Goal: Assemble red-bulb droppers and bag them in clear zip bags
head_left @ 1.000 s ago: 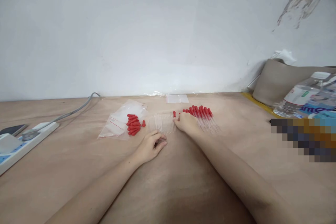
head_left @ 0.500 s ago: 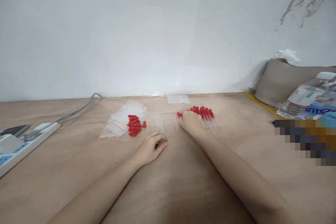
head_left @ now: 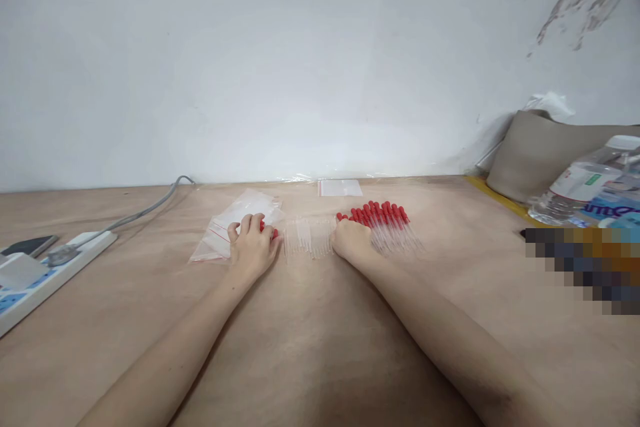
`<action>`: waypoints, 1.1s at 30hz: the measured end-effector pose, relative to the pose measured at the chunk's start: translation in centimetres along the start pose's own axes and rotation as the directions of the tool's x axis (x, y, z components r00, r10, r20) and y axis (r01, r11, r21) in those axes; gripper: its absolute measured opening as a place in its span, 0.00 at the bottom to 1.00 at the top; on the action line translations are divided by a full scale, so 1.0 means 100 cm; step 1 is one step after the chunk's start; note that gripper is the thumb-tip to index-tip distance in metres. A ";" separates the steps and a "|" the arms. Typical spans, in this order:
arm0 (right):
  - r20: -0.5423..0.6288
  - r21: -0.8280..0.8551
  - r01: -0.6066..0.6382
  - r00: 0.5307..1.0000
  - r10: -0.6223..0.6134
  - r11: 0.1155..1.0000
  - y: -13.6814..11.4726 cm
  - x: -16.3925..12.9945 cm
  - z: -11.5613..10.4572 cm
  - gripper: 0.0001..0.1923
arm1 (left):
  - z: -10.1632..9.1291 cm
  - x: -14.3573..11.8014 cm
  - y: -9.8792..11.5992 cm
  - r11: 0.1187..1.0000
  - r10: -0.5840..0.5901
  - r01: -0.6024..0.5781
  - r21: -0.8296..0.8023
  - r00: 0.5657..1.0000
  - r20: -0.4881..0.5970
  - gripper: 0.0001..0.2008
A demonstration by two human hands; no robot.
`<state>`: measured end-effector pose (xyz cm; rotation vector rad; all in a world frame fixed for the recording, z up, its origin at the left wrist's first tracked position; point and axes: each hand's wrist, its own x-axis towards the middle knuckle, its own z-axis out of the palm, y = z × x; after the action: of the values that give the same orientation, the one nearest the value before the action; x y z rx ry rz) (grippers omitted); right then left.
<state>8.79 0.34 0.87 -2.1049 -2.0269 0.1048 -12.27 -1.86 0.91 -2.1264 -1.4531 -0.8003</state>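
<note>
Left hand (head_left: 251,245): palm down on the bench (head_left: 320,340), laid over the pile of loose red rubber bulbs (head_left: 271,233). The fingers are spread and lightly curved across the pile, so the grip is apart rather than pinched. Whether any bulb is caught under the fingers cannot be told; only a few bulbs show at the right edge of the hand. The fingertips reach onto the clear zip bags (head_left: 235,223), which lie flat just behind and to the left of the pile.

Right hand (head_left: 351,242): knuckles up, resting on the bench between the two groups of tubes. The fingers are curled under and face away from the camera. Whether this grip is clamped on anything cannot be told. The hand touches the near left edge of the capped droppers (head_left: 383,221), which lie in a close row with red bulbs toward the wall and glass tips toward the person. Its left side is just beside the bare glass tubes (head_left: 309,239), a row of clear tubes lying between the two hands.

Surroundings: one more small clear bag (head_left: 340,187) lies flat near the wall, behind the tubes. A white power strip (head_left: 45,269) with a grey cable sits at the far left of the bench, well apart from the work. Plastic water bottles (head_left: 583,188) lie at the far right, beside a grey-brown cushion (head_left: 535,150).
</note>
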 end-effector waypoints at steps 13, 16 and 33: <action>-0.468 0.131 0.536 0.775 -0.424 0.834 0.079 -0.055 0.016 0.12 | -0.005 -0.010 0.027 0.962 0.013 -0.028 -0.273 0.998 -0.057 0.05; -0.518 0.225 0.568 0.758 -0.397 0.791 0.090 -0.057 0.014 0.13 | -0.010 -0.023 0.049 0.839 0.191 -0.113 -0.532 0.977 0.093 0.06; -0.402 0.269 0.663 0.736 -0.545 0.698 0.069 -0.073 0.004 0.06 | -0.002 -0.029 0.068 0.725 0.135 0.109 -0.680 0.945 0.297 0.10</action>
<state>15.07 -7.06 -1.61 -1.0470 -2.1722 0.0775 -6.76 -6.37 -1.11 -2.9515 -1.4262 -1.1673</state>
